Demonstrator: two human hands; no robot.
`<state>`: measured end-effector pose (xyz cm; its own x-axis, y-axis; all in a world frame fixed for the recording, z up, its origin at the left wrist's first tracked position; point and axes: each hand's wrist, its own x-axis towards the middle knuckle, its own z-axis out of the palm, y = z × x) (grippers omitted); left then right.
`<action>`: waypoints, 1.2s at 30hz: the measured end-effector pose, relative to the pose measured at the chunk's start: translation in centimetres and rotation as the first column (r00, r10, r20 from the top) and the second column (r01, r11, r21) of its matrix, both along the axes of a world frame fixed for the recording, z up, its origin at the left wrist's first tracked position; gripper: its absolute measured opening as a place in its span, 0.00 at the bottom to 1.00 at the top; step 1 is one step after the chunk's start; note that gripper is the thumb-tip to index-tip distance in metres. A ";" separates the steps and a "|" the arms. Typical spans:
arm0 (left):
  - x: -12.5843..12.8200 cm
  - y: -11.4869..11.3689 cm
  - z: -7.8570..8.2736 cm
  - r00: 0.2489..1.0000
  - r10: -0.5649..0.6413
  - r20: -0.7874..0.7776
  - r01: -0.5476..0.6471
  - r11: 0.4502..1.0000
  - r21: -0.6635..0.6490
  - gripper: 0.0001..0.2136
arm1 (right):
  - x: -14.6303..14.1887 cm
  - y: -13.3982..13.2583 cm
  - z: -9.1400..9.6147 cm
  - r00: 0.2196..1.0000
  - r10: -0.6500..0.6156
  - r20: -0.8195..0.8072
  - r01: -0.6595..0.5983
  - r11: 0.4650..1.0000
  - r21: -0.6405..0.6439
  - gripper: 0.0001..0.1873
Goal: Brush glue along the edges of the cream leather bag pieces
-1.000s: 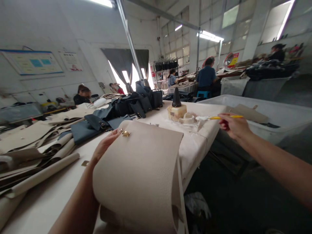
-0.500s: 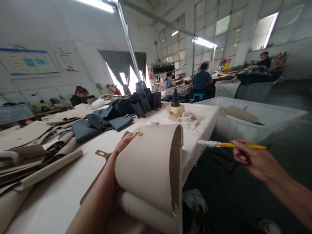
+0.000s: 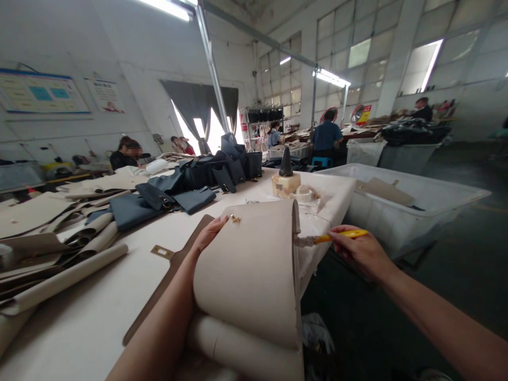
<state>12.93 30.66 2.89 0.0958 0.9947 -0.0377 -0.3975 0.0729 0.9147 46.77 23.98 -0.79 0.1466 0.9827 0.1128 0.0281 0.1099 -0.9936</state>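
A curved beige leather bag panel point(image 3: 248, 270) with a small gold clasp stands bent over the near table edge. My left hand point(image 3: 211, 233) is closed on its far left edge, the fingers partly hidden behind it. In my right hand point(image 3: 363, 254) is a yellow-handled brush point(image 3: 322, 239), gripped between thumb and fingers. Its whitish, caked tip meets the panel's right edge, near the upper corner. A brown-edged flap with a metal slot plate point(image 3: 162, 252) lies beneath my left forearm. A rolled beige piece point(image 3: 238, 344) sits under the panel.
Dark blue bag pieces point(image 3: 198, 180) are heaped at the table's back. Stacked beige pieces point(image 3: 67, 275) cover the left side. A black cone point(image 3: 286, 163) stands on a yellowish block point(image 3: 286, 185). A white plastic bin point(image 3: 432, 211) is at right. Several people work farther off.
My right hand has moved left, bringing the brush tip from the open air to the panel's right edge. The panel's open right side now looks narrower. My left hand keeps its hold.
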 end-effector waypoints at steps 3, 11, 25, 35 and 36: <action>0.0 0.6 -0.9 1.000 -0.026 0.009 0.026 1.000 0.008 0.07 | -0.6 1.4 -0.3 0.996 0.003 0.092 -0.006 0.999 0.034 0.18; -1.0 1.5 -2.4 0.991 -0.118 -0.064 0.122 0.990 0.065 0.08 | -1.3 1.0 0.3 0.976 0.040 0.216 -0.036 0.999 -0.020 0.14; -0.5 0.9 -2.4 0.996 0.027 -0.087 -0.023 0.999 0.040 0.08 | -1.2 -3.2 1.4 0.981 0.065 0.185 -0.045 0.993 -0.112 0.13; 0.4 0.4 -1.6 0.996 0.079 -0.049 -0.077 0.996 0.035 0.09 | -0.8 -3.3 1.0 0.988 0.065 0.138 -0.056 0.996 -0.070 0.03; 0.4 0.4 -1.6 0.996 0.075 -0.054 -0.073 0.997 0.035 0.08 | -0.8 -3.3 1.0 0.989 0.063 0.134 -0.054 0.996 -0.067 0.04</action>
<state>13.29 31.04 1.29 0.0202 0.9998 -0.0076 -0.3495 0.0142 0.9368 45.94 20.72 0.25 0.0764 0.9950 0.0648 0.1582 0.0521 -0.9860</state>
